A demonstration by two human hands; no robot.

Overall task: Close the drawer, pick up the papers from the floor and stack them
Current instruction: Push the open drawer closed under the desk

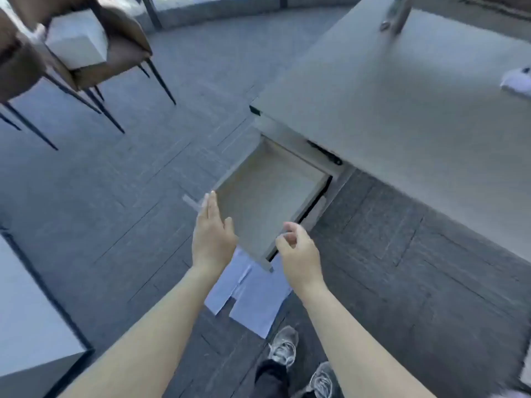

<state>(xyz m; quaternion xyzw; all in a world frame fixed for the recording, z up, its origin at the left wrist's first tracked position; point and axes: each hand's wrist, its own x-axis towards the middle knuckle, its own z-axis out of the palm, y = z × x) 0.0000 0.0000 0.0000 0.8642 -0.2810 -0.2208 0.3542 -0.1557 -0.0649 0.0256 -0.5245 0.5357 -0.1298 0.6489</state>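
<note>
A pale grey drawer stands pulled out from under the desk, and nothing lies inside it. My left hand is flat with fingers extended at the drawer's front left corner. My right hand hovers at the front right corner, fingers loosely curled and holding nothing. Several white papers lie overlapping on the dark floor just below the drawer front, between my forearms.
Brown chairs with thin black legs stand at the far left, with a white box among them. A white cabinet sits at the left edge. My shoes are just below the papers. A white object rests on the desk.
</note>
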